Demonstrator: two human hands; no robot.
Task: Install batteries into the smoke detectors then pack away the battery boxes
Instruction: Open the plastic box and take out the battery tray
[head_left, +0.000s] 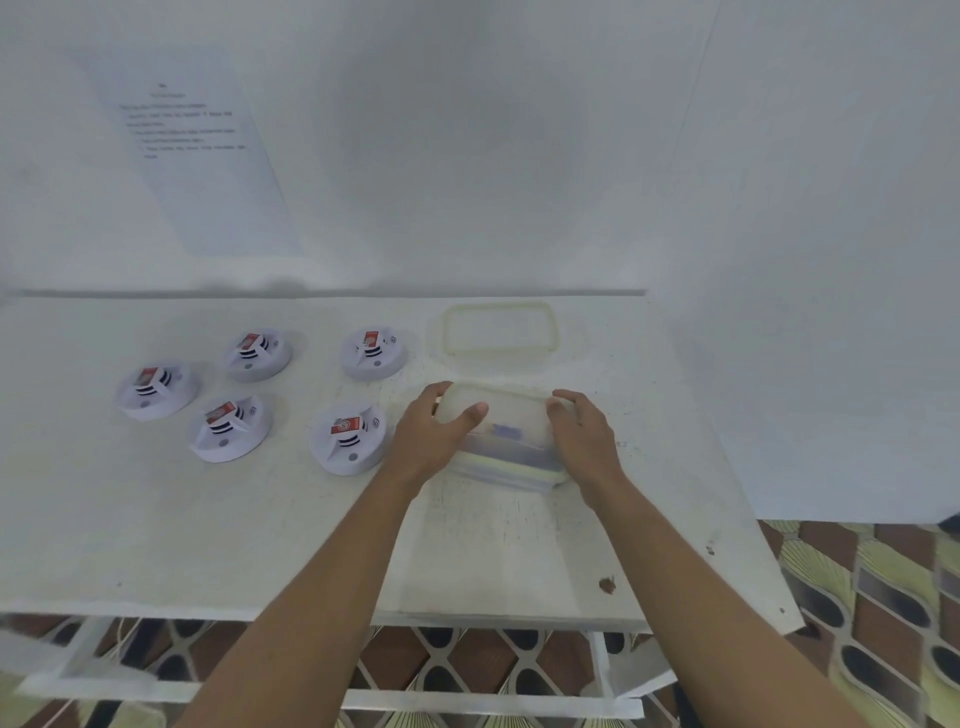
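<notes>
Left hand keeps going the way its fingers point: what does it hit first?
The translucent rectangular plastic box it grips; beyond that, probably the clear yellow-rimmed lid lying flat behind, though depth is unclear.

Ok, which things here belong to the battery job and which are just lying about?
Job: five smoke detectors, each with a red battery in it; clear plastic box, gripped by the left hand and right hand; a lid on the table behind it.
Just there: printed sheet on the wall.
</notes>
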